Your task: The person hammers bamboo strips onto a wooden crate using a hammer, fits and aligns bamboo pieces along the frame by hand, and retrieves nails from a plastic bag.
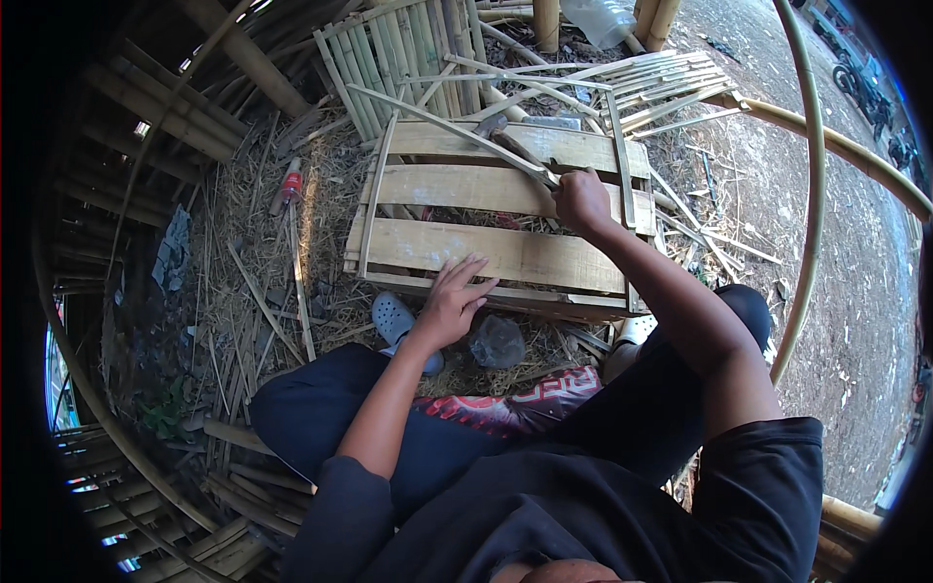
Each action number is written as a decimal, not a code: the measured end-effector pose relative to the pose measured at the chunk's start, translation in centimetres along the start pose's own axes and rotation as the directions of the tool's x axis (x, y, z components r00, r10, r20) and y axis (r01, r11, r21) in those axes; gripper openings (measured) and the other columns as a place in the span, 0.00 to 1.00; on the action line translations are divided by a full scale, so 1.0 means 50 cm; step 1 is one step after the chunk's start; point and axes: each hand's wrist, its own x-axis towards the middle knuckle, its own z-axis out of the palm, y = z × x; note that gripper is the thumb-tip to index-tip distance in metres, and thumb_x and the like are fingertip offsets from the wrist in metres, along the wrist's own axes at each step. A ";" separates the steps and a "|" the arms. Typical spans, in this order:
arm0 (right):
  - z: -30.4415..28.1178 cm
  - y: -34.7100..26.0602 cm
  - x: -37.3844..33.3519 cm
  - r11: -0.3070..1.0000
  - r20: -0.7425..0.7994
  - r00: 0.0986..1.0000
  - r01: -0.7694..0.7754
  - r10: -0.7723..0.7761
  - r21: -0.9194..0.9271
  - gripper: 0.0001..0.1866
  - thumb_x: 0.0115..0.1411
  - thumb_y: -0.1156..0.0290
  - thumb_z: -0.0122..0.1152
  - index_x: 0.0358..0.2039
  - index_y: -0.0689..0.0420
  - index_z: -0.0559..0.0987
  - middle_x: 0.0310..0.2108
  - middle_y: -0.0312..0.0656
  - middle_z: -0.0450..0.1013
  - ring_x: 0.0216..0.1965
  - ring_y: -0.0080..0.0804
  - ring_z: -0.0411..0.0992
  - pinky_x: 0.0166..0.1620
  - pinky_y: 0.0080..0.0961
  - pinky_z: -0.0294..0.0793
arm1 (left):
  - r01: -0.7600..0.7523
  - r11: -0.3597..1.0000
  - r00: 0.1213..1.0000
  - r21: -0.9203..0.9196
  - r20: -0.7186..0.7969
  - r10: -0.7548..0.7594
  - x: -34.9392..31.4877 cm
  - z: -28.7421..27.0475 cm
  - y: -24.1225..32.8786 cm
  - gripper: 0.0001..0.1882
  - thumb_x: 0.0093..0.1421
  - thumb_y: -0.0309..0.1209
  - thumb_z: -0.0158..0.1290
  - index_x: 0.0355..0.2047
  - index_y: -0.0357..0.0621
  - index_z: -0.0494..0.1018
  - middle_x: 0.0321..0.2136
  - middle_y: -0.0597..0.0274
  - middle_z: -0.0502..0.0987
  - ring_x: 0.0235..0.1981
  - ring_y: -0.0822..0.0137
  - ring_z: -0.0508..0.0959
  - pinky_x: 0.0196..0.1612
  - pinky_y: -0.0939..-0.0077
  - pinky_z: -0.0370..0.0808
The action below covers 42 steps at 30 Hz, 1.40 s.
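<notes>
A low bench-like crate of pale wooden slats (452, 245) stands in front of my knees, with gaps between its boards. My left hand (452, 301) rests on its near edge, fingers spread and holding nothing. Over the right part of the crate, my right hand (583, 201) is closed round what looks like a hammer (518, 148), whose dark head points to the far left. A long thin bamboo strip (428, 118) slants across the far slats and also reaches that fist; whether the fingers grip it too is hidden. Narrow strips (378, 194) cross the crate at both ends.
Behind the crate stand a slatted bamboo panel (403, 58) and a bundle of split strips (671, 83). A red-labelled bottle (290, 185) lies left among straw and offcuts. A clear plastic bag (498, 342) sits between my feet. A curved bamboo pole (814, 194) rises at right.
</notes>
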 end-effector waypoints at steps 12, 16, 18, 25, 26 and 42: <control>-0.055 -0.010 -0.082 0.955 0.135 0.959 0.219 -0.248 0.199 0.18 0.52 0.60 0.67 0.23 0.66 0.79 0.40 0.55 0.74 0.40 0.53 0.75 0.43 0.42 0.77 | 0.083 0.427 0.626 -0.900 -0.286 -0.725 -0.012 -0.100 -0.060 0.39 0.72 0.37 0.49 0.72 0.33 0.41 0.69 0.42 0.56 0.69 0.51 0.62 0.70 0.57 0.61; -0.052 0.012 -0.128 0.902 0.116 0.905 0.381 -0.409 0.205 0.19 0.55 0.61 0.67 0.21 0.64 0.75 0.26 0.55 0.72 0.36 0.53 0.75 0.39 0.44 0.76 | -0.049 0.437 0.330 -0.898 -0.428 -0.841 -0.034 -0.132 -0.128 0.34 0.73 0.31 0.47 0.72 0.34 0.45 0.66 0.43 0.62 0.66 0.53 0.67 0.65 0.61 0.68; -0.068 0.006 -0.147 0.928 0.215 0.908 0.323 -0.359 0.186 0.18 0.56 0.62 0.66 0.22 0.66 0.76 0.29 0.55 0.74 0.40 0.53 0.75 0.42 0.44 0.77 | 0.105 0.454 0.266 -0.885 -0.414 -0.870 -0.055 -0.162 -0.154 0.31 0.73 0.27 0.43 0.72 0.35 0.46 0.66 0.45 0.63 0.65 0.55 0.68 0.63 0.61 0.69; -0.059 0.049 -0.183 0.901 0.238 0.877 0.365 -0.418 0.236 0.17 0.56 0.65 0.67 0.21 0.65 0.74 0.32 0.55 0.71 0.35 0.54 0.73 0.38 0.44 0.74 | 0.367 0.415 0.347 -0.833 -0.291 -0.892 -0.081 -0.173 -0.171 0.24 0.68 0.24 0.46 0.64 0.32 0.65 0.59 0.49 0.74 0.60 0.61 0.73 0.57 0.66 0.71; -0.060 0.051 -0.185 0.886 0.223 0.867 0.392 -0.446 0.249 0.16 0.56 0.65 0.67 0.22 0.65 0.74 0.30 0.53 0.71 0.35 0.53 0.73 0.37 0.44 0.74 | 0.395 0.456 0.327 -0.798 -0.342 -0.881 -0.082 -0.168 -0.175 0.22 0.67 0.21 0.47 0.61 0.30 0.69 0.56 0.48 0.76 0.55 0.64 0.77 0.55 0.72 0.73; -0.080 0.092 -0.204 0.908 0.321 0.850 0.399 -0.417 0.124 0.16 0.56 0.65 0.67 0.39 0.61 0.76 0.41 0.51 0.70 0.46 0.51 0.72 0.45 0.44 0.76 | 0.610 0.459 0.291 -0.646 -0.356 -0.888 -0.110 -0.144 -0.222 0.24 0.57 0.18 0.50 0.55 0.28 0.73 0.52 0.43 0.77 0.53 0.58 0.78 0.58 0.69 0.72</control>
